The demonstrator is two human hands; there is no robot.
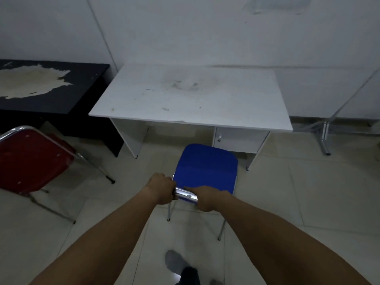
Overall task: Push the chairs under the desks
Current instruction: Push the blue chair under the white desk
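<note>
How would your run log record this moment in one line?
push | both hands: left hand, right hand grip blue chair | white desk: chair outside

One chair before desk, another left.

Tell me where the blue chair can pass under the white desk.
Free: the knee gap under the white desk, between its left side panel and drawer cabinet. The blue padded chair aims slightly right, near the cabinet.

Open kneehole at 12 o'clock under the white desk, bounded by its left side panel and right drawer cabinet. Red chair stands at 9 o'clock; bare floor tiles at 3 o'clock.
</note>
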